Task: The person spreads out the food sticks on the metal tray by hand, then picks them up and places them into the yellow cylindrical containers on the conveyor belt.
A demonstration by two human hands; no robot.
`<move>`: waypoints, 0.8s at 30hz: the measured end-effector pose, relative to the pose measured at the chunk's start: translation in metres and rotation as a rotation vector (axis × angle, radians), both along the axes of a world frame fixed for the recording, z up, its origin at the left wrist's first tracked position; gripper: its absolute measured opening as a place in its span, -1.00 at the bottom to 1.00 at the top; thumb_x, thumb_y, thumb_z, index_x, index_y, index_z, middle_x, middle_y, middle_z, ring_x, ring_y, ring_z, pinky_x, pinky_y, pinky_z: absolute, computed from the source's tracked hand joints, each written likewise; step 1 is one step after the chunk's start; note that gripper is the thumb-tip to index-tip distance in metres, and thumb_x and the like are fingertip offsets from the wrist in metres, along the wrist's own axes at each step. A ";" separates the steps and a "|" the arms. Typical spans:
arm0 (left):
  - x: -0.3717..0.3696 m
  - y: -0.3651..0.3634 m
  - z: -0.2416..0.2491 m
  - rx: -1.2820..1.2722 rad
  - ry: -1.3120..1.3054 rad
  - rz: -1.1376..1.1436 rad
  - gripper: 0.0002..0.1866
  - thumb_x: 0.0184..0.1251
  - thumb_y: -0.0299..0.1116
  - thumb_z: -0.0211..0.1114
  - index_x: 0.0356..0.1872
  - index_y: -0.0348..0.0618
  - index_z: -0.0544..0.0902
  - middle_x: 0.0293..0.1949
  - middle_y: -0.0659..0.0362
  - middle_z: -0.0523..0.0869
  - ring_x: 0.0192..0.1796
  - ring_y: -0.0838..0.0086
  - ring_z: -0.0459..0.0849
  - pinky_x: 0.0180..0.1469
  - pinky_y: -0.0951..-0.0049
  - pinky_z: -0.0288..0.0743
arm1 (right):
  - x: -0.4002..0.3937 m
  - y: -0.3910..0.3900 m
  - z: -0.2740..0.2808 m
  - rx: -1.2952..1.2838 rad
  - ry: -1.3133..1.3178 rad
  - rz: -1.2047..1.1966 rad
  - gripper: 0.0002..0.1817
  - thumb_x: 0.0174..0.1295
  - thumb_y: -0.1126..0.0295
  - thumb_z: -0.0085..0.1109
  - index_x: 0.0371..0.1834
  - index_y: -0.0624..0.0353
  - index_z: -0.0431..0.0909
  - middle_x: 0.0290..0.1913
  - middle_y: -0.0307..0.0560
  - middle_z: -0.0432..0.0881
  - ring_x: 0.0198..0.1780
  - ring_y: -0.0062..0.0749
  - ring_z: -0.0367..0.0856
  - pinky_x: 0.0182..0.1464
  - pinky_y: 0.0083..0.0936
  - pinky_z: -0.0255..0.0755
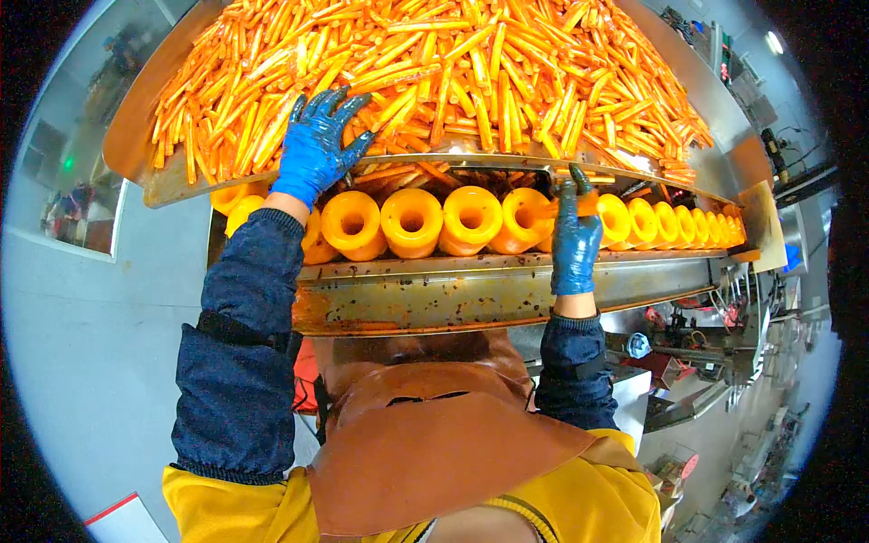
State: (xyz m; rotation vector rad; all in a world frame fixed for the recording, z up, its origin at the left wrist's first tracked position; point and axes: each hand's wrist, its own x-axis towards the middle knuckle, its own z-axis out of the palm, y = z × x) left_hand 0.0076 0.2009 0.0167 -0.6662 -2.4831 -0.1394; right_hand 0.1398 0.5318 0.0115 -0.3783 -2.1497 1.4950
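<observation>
My left hand [319,145], in a wet blue glove, reaches over the near edge of a large heap of glossy orange sticks [434,68]. Its fingers are spread, with the tips by the sticks and nothing clearly gripped. My right hand [577,240], gloved the same way, is above a row of yellow funnel-shaped cups [412,222]. An orange stick [587,204] lies crosswise in its closed fingers, somewhat blurred, close to the cup mouths. The kind of food the sticks are made of cannot be told.
The heap lies in a metal tray [425,159] with a raised near edge. Below the cups runs a stained metal ledge [480,290]. A brown apron [434,452] covers my front. A tan board [763,228] stands at the row's right end, with machinery beyond.
</observation>
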 end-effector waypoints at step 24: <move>0.004 0.002 0.003 0.036 -0.038 0.011 -0.45 0.18 0.03 0.24 0.23 0.25 0.47 0.20 0.02 0.48 0.29 0.17 0.38 0.39 -0.01 0.05 | -0.160 -0.029 0.044 0.826 -0.414 0.157 -0.44 0.00 -0.03 0.22 -0.14 0.28 0.60 -0.07 0.24 0.63 -0.01 0.05 0.60 0.04 -0.17 0.48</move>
